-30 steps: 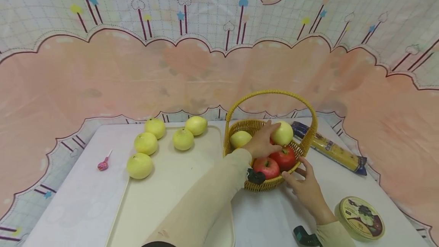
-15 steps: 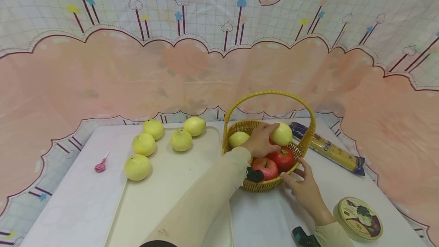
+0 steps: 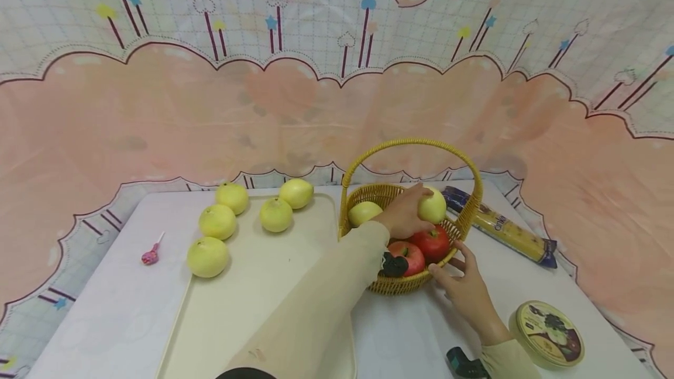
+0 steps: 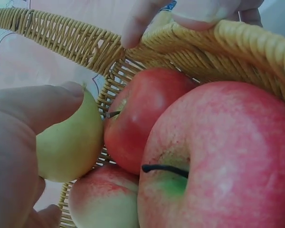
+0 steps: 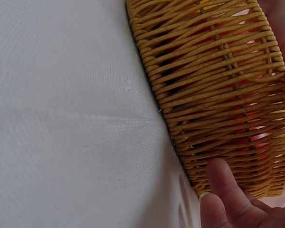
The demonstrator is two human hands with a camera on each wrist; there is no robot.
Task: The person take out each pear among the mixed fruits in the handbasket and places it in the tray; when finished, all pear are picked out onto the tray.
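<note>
A yellow wicker basket [image 3: 397, 285] with a tall arched handle stands at the right of the table. Inside it, my left hand [image 3: 402, 213] holds a round yellow-green fruit [image 3: 433, 206], its thumb over the fruit's top in the left wrist view. Below that lie a glossy red apple [image 4: 149, 111], a larger pink-red apple [image 4: 232, 156] and a pale, red-blushed peach-like fruit [image 4: 104, 197]. Another yellow-green fruit [image 3: 364, 213] sits at the basket's left. My right hand [image 3: 468, 288] grips the near right rim, with fingertips against the outer weave [image 5: 223, 95].
A cream tray [image 3: 284, 285] lies left of the basket, with several yellow-green fruits [image 3: 217, 222] on and beside its back part. A pink lollipop [image 3: 150, 257] lies far left. Behind the basket is a blue-and-yellow packet [image 3: 513, 231]; a round tin [image 3: 550, 333] sits front right.
The whole head view drifts slightly left. My left hand stays at the same yellow-green fruit, its wrist shifting a little over the pink-red apple. My right hand keeps its place on the rim.
</note>
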